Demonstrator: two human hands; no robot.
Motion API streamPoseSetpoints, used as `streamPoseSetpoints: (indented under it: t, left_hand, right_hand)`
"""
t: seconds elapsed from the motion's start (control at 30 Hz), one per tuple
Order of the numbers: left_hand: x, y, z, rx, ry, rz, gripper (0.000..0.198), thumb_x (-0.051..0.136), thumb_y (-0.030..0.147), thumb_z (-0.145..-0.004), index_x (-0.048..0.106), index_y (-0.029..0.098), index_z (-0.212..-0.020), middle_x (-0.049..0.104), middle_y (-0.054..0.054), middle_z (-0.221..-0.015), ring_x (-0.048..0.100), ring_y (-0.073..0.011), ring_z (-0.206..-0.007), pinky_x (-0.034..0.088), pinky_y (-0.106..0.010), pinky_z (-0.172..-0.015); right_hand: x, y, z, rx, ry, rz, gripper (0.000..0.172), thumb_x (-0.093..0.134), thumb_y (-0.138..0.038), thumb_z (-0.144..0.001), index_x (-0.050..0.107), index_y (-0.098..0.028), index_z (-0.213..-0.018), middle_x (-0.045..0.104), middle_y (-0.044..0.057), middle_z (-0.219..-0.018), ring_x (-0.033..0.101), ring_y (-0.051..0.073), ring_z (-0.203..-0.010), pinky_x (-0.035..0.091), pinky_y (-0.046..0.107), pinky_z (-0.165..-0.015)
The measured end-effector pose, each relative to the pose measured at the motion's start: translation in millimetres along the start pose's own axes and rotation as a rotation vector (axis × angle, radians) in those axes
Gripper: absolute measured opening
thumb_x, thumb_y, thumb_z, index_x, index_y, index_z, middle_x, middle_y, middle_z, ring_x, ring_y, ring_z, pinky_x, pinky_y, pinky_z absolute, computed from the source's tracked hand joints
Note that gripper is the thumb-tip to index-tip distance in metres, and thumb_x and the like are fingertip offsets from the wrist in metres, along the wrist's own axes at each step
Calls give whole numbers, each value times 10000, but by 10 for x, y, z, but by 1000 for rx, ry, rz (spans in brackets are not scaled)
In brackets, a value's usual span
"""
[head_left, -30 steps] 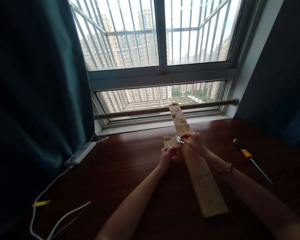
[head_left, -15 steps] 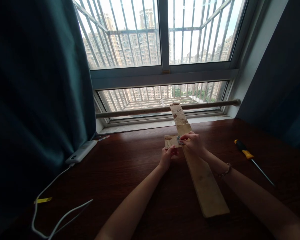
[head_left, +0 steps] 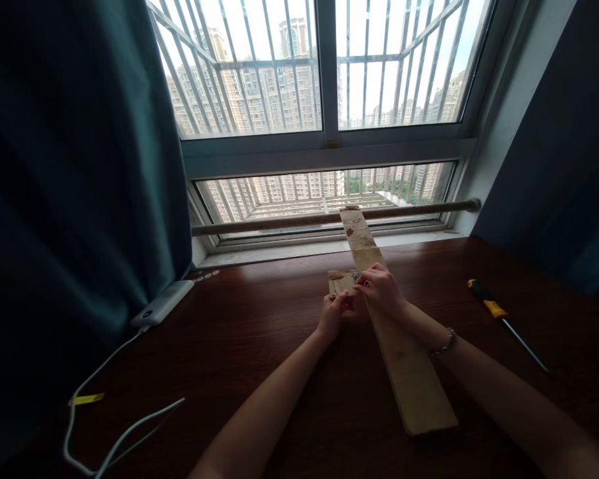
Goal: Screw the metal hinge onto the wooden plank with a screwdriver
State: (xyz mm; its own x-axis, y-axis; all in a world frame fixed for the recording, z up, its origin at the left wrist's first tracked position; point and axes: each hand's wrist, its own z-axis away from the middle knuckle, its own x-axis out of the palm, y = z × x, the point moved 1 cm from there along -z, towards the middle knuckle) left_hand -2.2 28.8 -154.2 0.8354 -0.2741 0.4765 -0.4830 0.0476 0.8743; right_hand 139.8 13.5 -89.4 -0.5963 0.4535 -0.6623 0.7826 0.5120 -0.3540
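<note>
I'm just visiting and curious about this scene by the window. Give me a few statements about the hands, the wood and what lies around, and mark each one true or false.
1. The left hand touches the small board. True.
2. The screwdriver is in the right hand. False: it lies on the table, and the right hand is at a small metal piece.
3. A bracelet is worn on the right wrist. True.
4. The long board lies to the left of the left hand. False: it lies to the right of it, partly under the right hand.
5. A cable runs from the white box. True.
</note>
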Motion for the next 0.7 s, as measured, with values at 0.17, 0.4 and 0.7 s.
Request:
streamPoseSetpoints:
  t: [0.17,0.4,0.7]
  left_hand:
    - [0,7,4,-18,14,-9,256,630,345,-678,613,91,-713,593,-32,-588,533,-110,-496,432,-250,-524]
    - [15,15,7,-33,19,-15,290,644,373,-656,602,100,-745,605,-33,-621,538,-113,-505,440,-257,-537]
    - [-9,1,27,-47,26,-28,295,653,389,-651,594,101,-656,608,-43,-598,552,-122,-499,445,-265,-528]
  right_hand:
    - [-147,45,1,15,108,-114,241,687,-311,-734,624,-192,-934,641,50,-864,553,227,-847,453,350,-764]
    - [-390,71,221,-128,-193,-136,300,475,-203,-869,550,-231,-1158,608,57,-1099,523,220,-1050,426,393,-913]
    - [-925,436,606,103,-39,6,351,486,-273,-842,509,-221,-1188,577,84,-1146,545,241,-1048,444,394,-894]
